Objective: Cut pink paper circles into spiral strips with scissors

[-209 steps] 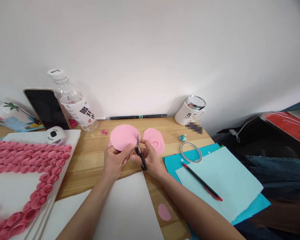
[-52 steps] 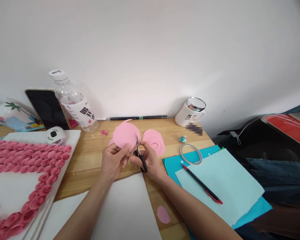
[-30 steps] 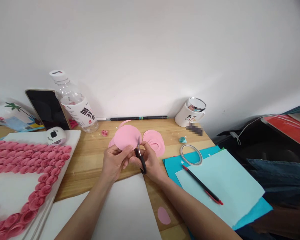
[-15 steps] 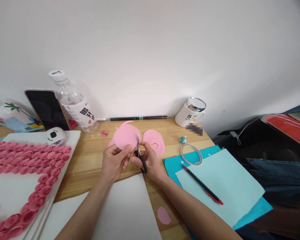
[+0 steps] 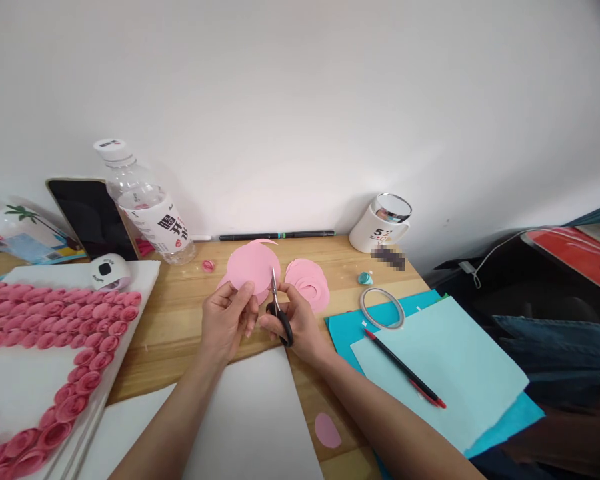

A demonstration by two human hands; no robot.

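My left hand (image 5: 225,323) pinches the lower edge of a pink paper disc (image 5: 253,267) held upright above the wooden desk (image 5: 180,313). A thin cut strip curls off the disc's top. My right hand (image 5: 297,323) grips small black-handled scissors (image 5: 278,313), blades pointing up into the disc's right edge. A second pink disc cut into a spiral (image 5: 307,283) lies flat on the desk just right of my hands.
A white board with rows of pink paper roses (image 5: 55,333) lies at left. A water bottle (image 5: 143,203), phone (image 5: 90,217), white mug (image 5: 383,223), tape ring (image 5: 381,308), red pen (image 5: 405,367) on light blue paper (image 5: 445,367), and white sheet (image 5: 250,420) surround my hands.
The pink disc has been turned in my left hand and the cut strip at its top has grown longer. The scissors have stayed at the disc's right edge.
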